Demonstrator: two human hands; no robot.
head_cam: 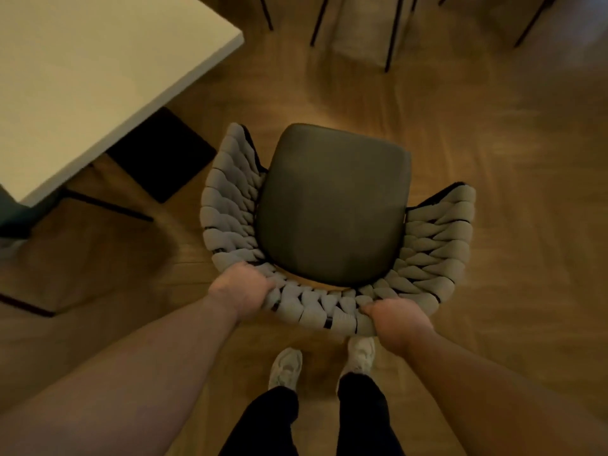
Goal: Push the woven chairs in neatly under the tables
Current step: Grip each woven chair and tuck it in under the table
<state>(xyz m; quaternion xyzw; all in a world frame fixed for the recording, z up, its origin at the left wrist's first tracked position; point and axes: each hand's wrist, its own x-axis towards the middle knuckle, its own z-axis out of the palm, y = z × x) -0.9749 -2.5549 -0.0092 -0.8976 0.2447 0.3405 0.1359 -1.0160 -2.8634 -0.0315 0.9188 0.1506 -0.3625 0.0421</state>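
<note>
The chair [332, 205] right of the table [82, 77], apparently apart; other legs [394, 31] beyond.

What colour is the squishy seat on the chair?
Dark grey-brown; the seat cushion shows best in the head view, inside the chair's light grey woven back.

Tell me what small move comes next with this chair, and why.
Probably swing the chair left toward the table: the left hand and right hand grip its woven back, but it stands on open floor, right of the table's corner, not under it.
</note>
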